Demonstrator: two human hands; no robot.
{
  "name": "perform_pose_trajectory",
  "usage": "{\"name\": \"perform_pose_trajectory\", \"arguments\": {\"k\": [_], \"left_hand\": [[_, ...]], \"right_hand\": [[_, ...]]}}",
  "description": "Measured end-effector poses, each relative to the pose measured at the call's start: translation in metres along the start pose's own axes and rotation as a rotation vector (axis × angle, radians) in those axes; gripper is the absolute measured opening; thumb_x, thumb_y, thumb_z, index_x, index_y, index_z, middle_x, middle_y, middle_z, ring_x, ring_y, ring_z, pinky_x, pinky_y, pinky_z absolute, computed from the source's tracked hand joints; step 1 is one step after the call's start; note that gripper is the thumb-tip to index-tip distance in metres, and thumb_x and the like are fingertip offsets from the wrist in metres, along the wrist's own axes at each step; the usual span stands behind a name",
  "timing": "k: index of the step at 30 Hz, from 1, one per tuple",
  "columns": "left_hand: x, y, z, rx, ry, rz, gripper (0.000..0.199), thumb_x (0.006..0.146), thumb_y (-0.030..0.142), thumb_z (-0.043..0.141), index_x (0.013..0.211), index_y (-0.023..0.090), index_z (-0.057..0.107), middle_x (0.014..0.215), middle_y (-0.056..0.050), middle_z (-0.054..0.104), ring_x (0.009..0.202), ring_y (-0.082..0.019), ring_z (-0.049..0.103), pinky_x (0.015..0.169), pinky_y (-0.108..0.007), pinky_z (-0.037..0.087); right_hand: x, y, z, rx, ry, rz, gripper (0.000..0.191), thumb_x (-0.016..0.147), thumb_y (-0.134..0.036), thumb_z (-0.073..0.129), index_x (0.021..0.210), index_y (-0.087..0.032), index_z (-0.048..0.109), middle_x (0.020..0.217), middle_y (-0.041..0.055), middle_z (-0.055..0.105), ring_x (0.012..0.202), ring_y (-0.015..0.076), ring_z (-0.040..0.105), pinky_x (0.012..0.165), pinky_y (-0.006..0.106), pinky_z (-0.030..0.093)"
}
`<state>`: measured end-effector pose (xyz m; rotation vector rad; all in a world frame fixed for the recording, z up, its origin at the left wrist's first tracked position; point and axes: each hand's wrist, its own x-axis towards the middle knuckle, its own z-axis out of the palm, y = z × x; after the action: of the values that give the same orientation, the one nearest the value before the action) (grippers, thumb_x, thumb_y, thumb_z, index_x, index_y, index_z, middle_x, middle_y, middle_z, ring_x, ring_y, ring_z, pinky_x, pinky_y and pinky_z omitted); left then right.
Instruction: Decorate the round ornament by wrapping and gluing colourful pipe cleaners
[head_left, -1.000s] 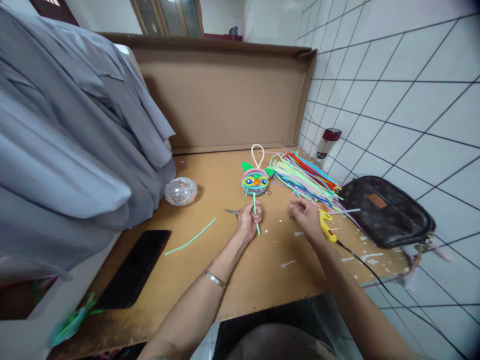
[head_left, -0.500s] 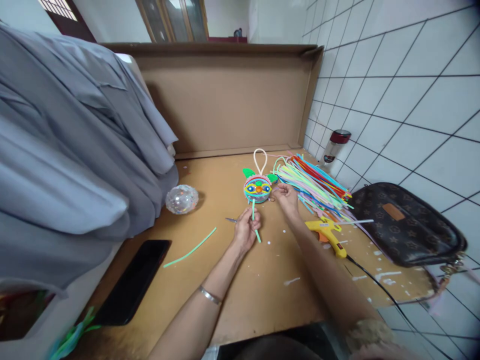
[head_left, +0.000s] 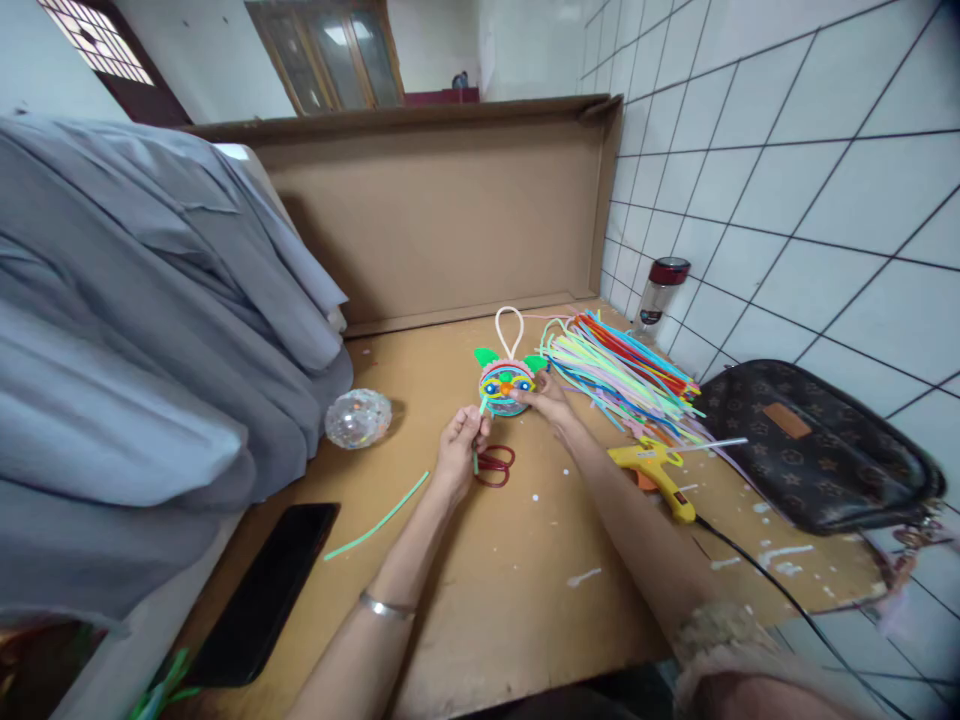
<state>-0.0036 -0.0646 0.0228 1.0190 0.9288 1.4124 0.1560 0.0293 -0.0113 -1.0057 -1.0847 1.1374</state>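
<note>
A lion-face ornament (head_left: 507,380) with green ears and a white loop on top stands on the wooden table. My right hand (head_left: 551,403) is closed on its right side, the thumb across its front. My left hand (head_left: 459,445) pinches a short light green pipe cleaner (head_left: 476,463), whose upper end reaches the ornament's lower left. Whether that end touches it, I cannot tell. Red-handled scissors (head_left: 495,480) lie just right of my left hand, their blades hidden by it. Another light green pipe cleaner (head_left: 386,518) rests to the left.
A bundle of coloured pipe cleaners (head_left: 615,362) lies at the right, with a yellow glue gun (head_left: 660,470) and its cord nearer me. Beyond are a bottle (head_left: 660,295) and dark bag (head_left: 817,440). Leftward sit a clear faceted ball (head_left: 358,418) and black phone (head_left: 262,590). Cardboard (head_left: 450,220) stands behind.
My right hand has moved left from beside the ornament and taken hold of it. My left hand has shifted left, tilting its pipe cleaner; the scissors' red handles now show. The view has shifted slightly.
</note>
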Motion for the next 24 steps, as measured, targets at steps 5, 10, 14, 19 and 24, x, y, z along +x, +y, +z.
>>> {"name": "perform_pose_trajectory", "arguments": {"k": [5, 10, 14, 19, 24], "left_hand": [[0.021, 0.029, -0.015, 0.545, -0.041, 0.24, 0.04, 0.083, 0.055, 0.06, 0.072, 0.018, 0.053, 0.064, 0.003, 0.047, 0.06, -0.01, 0.04, 0.058, -0.022, 0.035], [0.038, 0.05, -0.011, 1.056, -0.094, 0.347, 0.025, 0.093, 0.036, 0.047, 0.079, 0.018, 0.057, 0.07, -0.001, 0.057, 0.066, -0.015, 0.052, 0.066, -0.025, 0.041], [0.043, 0.054, -0.011, 1.378, -0.031, 0.455, 0.024, 0.095, 0.03, 0.044, 0.088, 0.017, 0.062, 0.089, -0.009, 0.068, 0.082, -0.02, 0.061, 0.074, -0.029, 0.044], [0.039, 0.052, -0.012, 1.591, -0.081, 0.409, 0.027, 0.098, 0.031, 0.043, 0.092, 0.017, 0.065, 0.091, -0.011, 0.071, 0.085, -0.022, 0.065, 0.074, -0.029, 0.044], [0.038, 0.047, -0.008, 1.634, -0.074, 0.422, 0.028, 0.1, 0.027, 0.041, 0.098, 0.016, 0.066, 0.097, -0.011, 0.072, 0.092, -0.023, 0.066, 0.08, -0.03, 0.045]], "right_hand": [[0.005, 0.006, 0.002, 0.03, -0.049, 0.078, 0.062, 0.038, -0.037, 0.09, 0.091, -0.024, 0.061, 0.089, 0.0004, 0.07, 0.085, 0.0223, 0.064, 0.083, 0.04, 0.054], [0.011, 0.021, 0.008, -0.059, 0.021, -0.027, 0.062, 0.041, -0.031, 0.089, 0.095, -0.025, 0.06, 0.099, 0.0017, 0.069, 0.1, 0.026, 0.062, 0.092, 0.042, 0.051], [0.011, 0.027, 0.013, -0.102, -0.019, -0.054, 0.065, 0.042, -0.024, 0.087, 0.099, -0.025, 0.058, 0.104, 0.0015, 0.066, 0.105, 0.0256, 0.061, 0.095, 0.041, 0.05], [0.007, 0.026, 0.018, -0.127, -0.093, -0.084, 0.064, 0.044, -0.019, 0.082, 0.102, -0.026, 0.055, 0.104, 0.0001, 0.063, 0.102, 0.0239, 0.061, 0.092, 0.04, 0.05], [0.002, 0.023, 0.021, -0.174, -0.117, -0.087, 0.063, 0.046, -0.019, 0.078, 0.103, -0.026, 0.052, 0.103, -0.0011, 0.063, 0.098, 0.0221, 0.061, 0.089, 0.038, 0.052]]}}
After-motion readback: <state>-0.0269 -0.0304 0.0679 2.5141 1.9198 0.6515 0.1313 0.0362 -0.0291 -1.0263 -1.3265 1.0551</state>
